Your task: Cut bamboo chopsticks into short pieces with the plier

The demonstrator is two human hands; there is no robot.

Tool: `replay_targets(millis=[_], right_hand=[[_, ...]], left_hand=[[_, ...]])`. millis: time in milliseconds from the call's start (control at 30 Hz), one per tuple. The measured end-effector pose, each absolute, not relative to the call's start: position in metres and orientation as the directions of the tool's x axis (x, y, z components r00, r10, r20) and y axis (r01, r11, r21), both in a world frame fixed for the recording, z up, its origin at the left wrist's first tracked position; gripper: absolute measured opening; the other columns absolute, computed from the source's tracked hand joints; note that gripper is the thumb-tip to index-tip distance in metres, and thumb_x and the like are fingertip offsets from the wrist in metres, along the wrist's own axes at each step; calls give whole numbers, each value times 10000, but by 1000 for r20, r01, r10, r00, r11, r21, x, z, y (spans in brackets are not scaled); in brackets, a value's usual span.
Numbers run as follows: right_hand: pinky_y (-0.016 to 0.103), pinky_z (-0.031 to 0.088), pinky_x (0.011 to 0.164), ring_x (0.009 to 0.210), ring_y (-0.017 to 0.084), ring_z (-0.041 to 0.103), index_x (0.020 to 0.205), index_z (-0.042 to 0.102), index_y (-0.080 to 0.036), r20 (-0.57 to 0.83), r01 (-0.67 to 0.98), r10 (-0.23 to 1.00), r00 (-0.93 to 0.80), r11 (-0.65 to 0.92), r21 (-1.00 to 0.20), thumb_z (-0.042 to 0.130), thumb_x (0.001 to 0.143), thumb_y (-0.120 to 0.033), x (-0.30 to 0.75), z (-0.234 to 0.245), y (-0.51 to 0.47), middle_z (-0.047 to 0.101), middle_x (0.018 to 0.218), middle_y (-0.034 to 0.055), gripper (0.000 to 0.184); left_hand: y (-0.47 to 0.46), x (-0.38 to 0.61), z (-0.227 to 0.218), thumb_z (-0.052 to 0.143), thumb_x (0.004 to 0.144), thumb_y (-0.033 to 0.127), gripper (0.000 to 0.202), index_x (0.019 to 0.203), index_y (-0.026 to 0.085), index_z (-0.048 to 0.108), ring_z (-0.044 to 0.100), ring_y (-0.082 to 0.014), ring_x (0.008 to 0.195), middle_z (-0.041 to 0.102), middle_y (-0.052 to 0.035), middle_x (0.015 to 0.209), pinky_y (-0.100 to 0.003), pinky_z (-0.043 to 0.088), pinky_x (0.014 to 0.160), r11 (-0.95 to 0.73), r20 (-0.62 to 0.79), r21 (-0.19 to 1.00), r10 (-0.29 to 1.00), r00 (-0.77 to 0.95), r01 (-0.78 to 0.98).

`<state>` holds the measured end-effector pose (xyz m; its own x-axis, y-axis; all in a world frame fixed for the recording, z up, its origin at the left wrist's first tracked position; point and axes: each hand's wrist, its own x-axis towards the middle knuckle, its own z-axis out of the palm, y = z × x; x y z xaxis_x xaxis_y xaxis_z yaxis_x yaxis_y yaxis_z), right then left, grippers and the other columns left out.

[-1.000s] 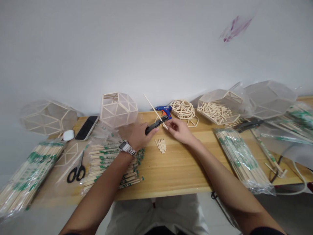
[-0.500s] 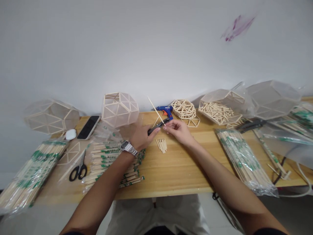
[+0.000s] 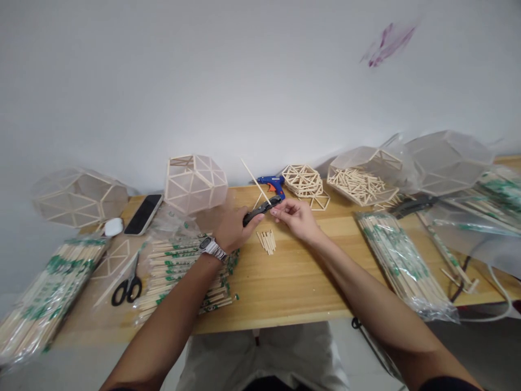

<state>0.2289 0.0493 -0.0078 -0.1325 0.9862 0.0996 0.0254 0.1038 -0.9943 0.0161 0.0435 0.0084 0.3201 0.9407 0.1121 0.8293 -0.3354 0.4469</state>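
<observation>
Viewing the table [image 3: 285,293] through the head camera, I read the left hand [image 3: 235,228] as wrapped round the handles of a black tool [image 3: 256,213], whose tip points toward the right hand [image 3: 297,218]. One long stick [image 3: 253,176] crosses the tool near that tip and slants up toward the table's far edge, its upper end free in the air. On the right hand, thumb and fingertips appear pinched at the stick's lower end; the fingers partly hide the contact, so I cannot confirm the full grip. Treat the stick as light, stiff and slender: it should tolerate a firm pinch but may snap if bent. Take hold close to the tool, where the free length exerts least leverage, and keep skin clear of the tip. The tool should be rigid and the heavier item; hold it by the handles only. Short sticks [image 3: 266,242] lie between the hands and the table's near edge; being small, they probably roll, so lift them by the middle. At the far edge, the glue gun [image 3: 272,183] lies just beyond the tool, with stacked frames [image 3: 303,180] to its right. I judge the frames' thin joints fragile; support them from beneath.
</observation>
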Motion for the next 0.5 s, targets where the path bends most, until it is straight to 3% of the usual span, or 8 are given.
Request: replay_targets(millis=[267, 500], right_hand=[[288, 453, 554, 551, 156, 589, 731, 678, -207, 100, -22, 982, -158, 98, -995, 872, 681, -629, 231, -10, 52, 677, 616, 10, 467], [279, 432, 550, 543, 146, 581, 724, 665, -201, 99, -39, 978, -182, 94, -995, 874, 701, -595, 233, -11, 53, 679, 612, 9, 446]], left_hand=[[45, 15, 7, 459, 1000, 601, 473, 858, 189, 642, 626, -207, 720, 684, -68, 774, -317, 395, 663, -352, 128, 472, 934, 332, 808], [46, 14, 5, 454, 1004, 602, 480, 878, 182, 649, 624, -208, 732, 682, -72, 785, -316, 392, 673, -371, 137, 468, 927, 350, 802]])
